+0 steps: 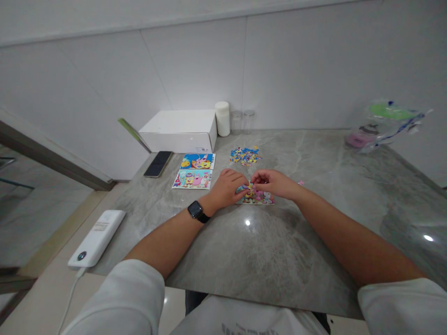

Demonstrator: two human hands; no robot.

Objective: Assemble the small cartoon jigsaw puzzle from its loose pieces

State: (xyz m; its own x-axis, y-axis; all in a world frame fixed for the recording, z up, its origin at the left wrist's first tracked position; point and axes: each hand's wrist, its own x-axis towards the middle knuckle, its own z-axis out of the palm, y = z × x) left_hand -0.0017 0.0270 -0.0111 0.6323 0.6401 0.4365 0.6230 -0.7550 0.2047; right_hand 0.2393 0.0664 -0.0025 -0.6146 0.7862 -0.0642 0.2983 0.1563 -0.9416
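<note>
A partly assembled colourful cartoon jigsaw (257, 197) lies on the grey marble table (265, 251) in front of me. My left hand (227, 187), with a black smartwatch on its wrist, rests curled on the puzzle's left edge. My right hand (270, 182) meets it from the right, fingers pinched together over a small puzzle piece (250, 187) at the top edge. A heap of loose puzzle pieces (245, 155) sits farther back. A single pink piece (301, 183) lies to the right of my right hand.
Two cartoon picture cards (195, 170) lie left of the hands, with a dark phone (158, 164) beside them. A white box (181, 130), a white canister (222, 118) and two clear jars (243, 121) stand at the wall. A white power bank (97, 237) lies near left; a plastic bag (384, 123) far right.
</note>
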